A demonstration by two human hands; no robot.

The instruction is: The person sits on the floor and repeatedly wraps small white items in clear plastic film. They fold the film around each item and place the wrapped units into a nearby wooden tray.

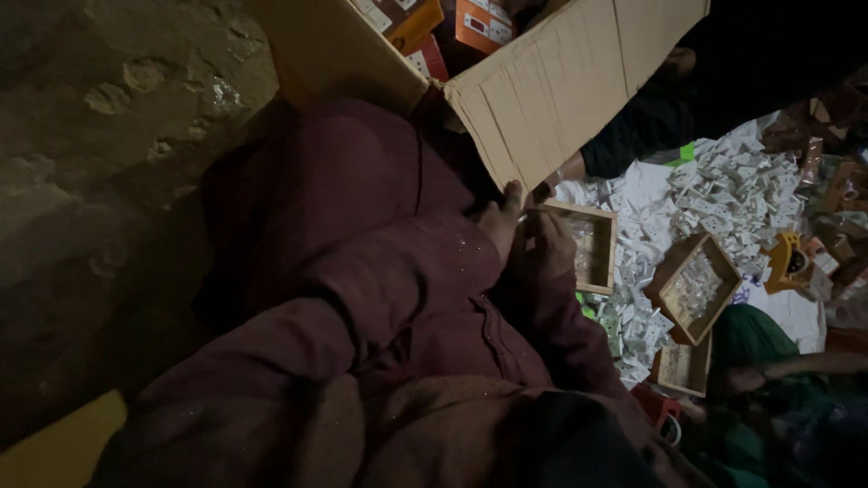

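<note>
Dim head view, looking down our maroon sleeves [362,289]. Our left hand [499,221] and right hand [547,244] meet at the near edge of a small open wooden tray [604,237], a shallow rectangular frame, pale wood, tilted on the floor. Right hand is curled onto the tray's left rim, gripping it; left hand sits just beside, thumb up, touching the same corner (can't tell whether it actually clamps anything). Above the hands hangs the flap of a big brown cardboard carton [561,81]; inside it we see small orange-and-white packets [479,23], flat rectangular, stacked near the top edge. Right of the tray: a heap of small white parts [732,190] spread over a white sheet, plus a second wooden tray [694,287] holding pale bits and a third wooden tray [683,366] lower down. Another person's dark sleeve [651,126] reaches in from top right. Bare concrete floor [108,136] on the left.
</note>
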